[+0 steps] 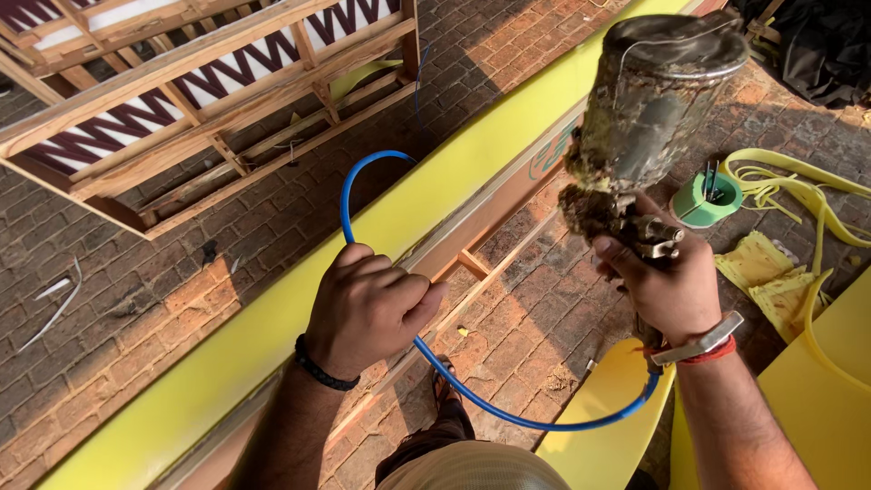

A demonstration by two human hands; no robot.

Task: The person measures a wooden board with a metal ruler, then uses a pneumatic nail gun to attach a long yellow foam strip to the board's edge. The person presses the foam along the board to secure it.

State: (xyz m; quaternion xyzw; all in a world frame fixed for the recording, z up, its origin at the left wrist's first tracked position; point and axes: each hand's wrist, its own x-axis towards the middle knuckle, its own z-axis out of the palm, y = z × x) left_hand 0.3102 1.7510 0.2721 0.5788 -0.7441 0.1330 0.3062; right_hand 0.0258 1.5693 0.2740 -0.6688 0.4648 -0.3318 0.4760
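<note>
- Over the long yellow board [272,327], the right hand [667,286] grips a dirty spray gun [649,118].
- Its left hand [367,308] is closed around the blue air hose [508,413].
- Spraying looks underway; next needs steady aim.

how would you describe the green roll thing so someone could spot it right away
Start at the long yellow panel running diagonally across the brick floor, then look right past the paint-crusted spray gun in the right hand. The green tape roll lies flat on the bricks beside yellow strips; it is the only round green thing.
</note>
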